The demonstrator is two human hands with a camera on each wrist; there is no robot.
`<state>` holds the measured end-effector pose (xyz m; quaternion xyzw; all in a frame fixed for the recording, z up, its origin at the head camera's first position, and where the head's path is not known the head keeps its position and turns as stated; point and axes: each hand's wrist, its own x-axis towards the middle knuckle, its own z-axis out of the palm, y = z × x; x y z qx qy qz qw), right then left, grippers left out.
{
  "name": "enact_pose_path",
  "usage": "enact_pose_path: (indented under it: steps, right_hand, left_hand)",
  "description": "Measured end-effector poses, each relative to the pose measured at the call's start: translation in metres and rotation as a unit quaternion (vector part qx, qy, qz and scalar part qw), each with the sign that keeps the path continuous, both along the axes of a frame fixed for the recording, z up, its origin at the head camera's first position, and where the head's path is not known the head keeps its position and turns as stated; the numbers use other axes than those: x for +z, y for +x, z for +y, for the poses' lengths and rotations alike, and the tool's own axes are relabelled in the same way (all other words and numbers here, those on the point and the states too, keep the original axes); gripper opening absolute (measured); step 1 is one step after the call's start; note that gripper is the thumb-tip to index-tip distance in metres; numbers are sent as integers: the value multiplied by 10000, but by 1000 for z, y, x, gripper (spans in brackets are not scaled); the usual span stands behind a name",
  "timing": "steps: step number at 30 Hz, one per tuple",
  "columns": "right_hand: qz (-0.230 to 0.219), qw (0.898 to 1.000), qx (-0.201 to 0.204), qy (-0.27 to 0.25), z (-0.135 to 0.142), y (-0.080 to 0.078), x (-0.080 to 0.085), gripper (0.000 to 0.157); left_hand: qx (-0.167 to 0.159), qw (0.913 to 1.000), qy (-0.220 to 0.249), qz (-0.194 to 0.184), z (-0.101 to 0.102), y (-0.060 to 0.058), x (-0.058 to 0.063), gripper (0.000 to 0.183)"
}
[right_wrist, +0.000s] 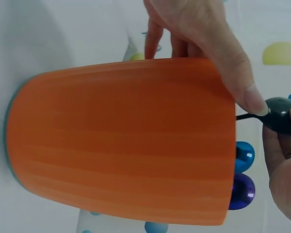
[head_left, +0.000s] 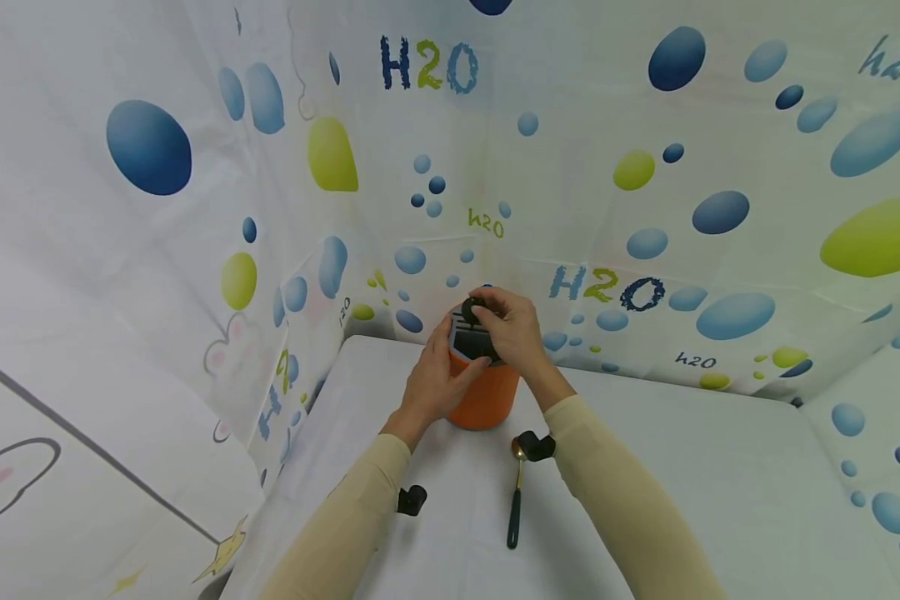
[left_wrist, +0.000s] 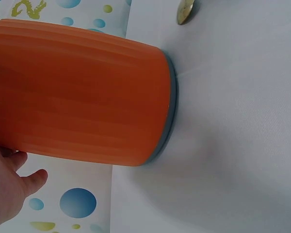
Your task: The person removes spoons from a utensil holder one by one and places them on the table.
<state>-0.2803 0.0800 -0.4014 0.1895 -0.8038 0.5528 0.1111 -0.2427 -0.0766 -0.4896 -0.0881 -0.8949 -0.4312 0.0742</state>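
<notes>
An orange utensil holder (head_left: 483, 400) with a grey divided top stands upright at the back of the table. My left hand (head_left: 438, 379) grips its left side near the rim, thumb across the front. In the right wrist view that left hand (right_wrist: 199, 29) lies along the holder's upper edge. My right hand (head_left: 513, 329) pinches the rounded dark end of a spoon (right_wrist: 279, 115) at the holder's top; its thin neck reaches down behind the rim, the remainder hidden. Blue (right_wrist: 244, 157) and purple (right_wrist: 242, 191) shiny rounded ends show beside it.
A spoon (head_left: 514, 517) with a gold bowl and dark green handle lies on the white table (head_left: 682, 483), in front of the holder. Close behind the holder rises a white patterned cloth wall (head_left: 525, 183). Black wrist cameras (head_left: 412, 500) hang by both forearms.
</notes>
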Motion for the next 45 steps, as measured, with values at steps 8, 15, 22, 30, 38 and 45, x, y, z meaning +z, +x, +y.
enact_pose_path:
  steps: [8, 15, 22, 30, 38, 45]
  right_hand:
    - [56, 9997, 59, -222, 2, 3, 7, 21]
    - [165, 9992, 125, -334, 3, 6, 15, 22]
    - [158, 9983, 243, -497, 3, 8, 21, 22]
    - [99, 9979, 301, -568, 1, 27, 43, 23]
    - [261, 9973, 304, -609, 3, 37, 57, 22]
    - [124, 9973, 276, -670, 6, 32, 54, 23]
  left_hand:
    - [35, 10000, 0, -35, 1, 1, 1, 99]
    - [32, 10000, 7, -67, 1, 2, 0, 98]
    - [55, 9999, -15, -159, 1, 2, 0, 100]
    - [73, 9998, -39, -193, 2, 2, 1, 104]
    - [36, 10000, -1, -91, 2, 1, 0, 102]
    - [45, 10000, 30, -57, 2, 0, 1, 102]
